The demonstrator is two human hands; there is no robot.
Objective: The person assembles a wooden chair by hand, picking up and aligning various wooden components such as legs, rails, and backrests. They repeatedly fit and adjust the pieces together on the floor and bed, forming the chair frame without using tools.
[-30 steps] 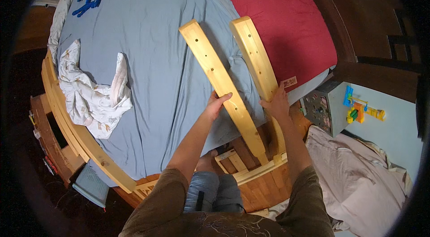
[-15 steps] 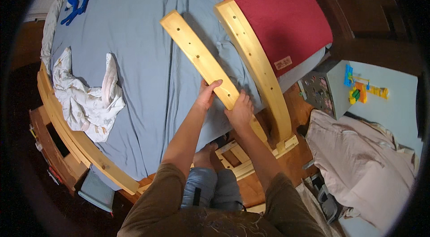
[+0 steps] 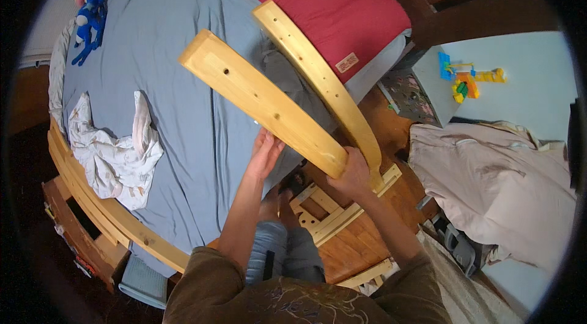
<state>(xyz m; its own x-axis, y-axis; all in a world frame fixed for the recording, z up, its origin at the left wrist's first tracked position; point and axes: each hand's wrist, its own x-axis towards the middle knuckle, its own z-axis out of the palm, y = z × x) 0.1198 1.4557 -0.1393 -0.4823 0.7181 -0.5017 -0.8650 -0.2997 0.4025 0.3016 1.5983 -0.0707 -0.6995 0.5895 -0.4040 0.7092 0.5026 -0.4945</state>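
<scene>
A pale wooden beam [image 3: 263, 100] with several drilled holes along its face is held up at a slant, its far end over the bed. My right hand [image 3: 353, 174] wraps round the beam's near end. Under the beam's left edge, my left hand [image 3: 266, 154] supports it, fingers curled and partly hidden behind the wood. A small white bit shows by those fingertips, too small to name. Just right of the held beam stands a curved wooden rail [image 3: 318, 79], also with holes, rising from a wooden base piece [image 3: 388, 178] near the floor.
The bed has a grey-blue sheet [image 3: 177, 79], a red cover [image 3: 318, 6], a white patterned cloth [image 3: 116, 146] and blue plush toys [image 3: 90, 24]. A wooden frame [image 3: 318, 208] lies by my feet. At right are a beige cloth [image 3: 489, 183] and a toy-topped light surface [image 3: 520, 85].
The beam has come up closer, its far end swinging left. My right hand has moved right and down to its near end. My left hand has slid beneath its edge. The view has shifted right.
</scene>
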